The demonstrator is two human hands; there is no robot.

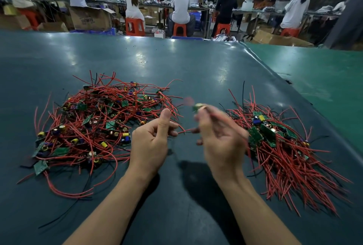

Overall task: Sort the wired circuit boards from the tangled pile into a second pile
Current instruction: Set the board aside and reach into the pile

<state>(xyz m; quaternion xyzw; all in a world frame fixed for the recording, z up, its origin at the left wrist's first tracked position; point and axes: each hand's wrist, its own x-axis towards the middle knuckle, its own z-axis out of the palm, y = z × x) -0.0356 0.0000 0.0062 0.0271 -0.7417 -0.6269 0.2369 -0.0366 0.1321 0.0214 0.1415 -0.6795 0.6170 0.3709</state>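
Two heaps of red-wired green boards flank the glossy desk [196, 68]; left hand [151, 142] pinches a red wire [183, 131], blurred right hand [220, 136] grips a board [197, 107].

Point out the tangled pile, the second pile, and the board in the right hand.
tangled pile [94, 125], head view, middle of the wire tangle
second pile [282, 146], head view, its red wires
board [197, 106], head view, blurred green end

Factory assembly hall. Rows of seated workers [180, 3] in white caps face long benches on orange plastic stools [135, 26], with open cardboard cartons [90, 18] on the floor beside them. In the foreground, a green-covered worktable [176, 64] bears heaps of red-wired circuit boards [94, 125].
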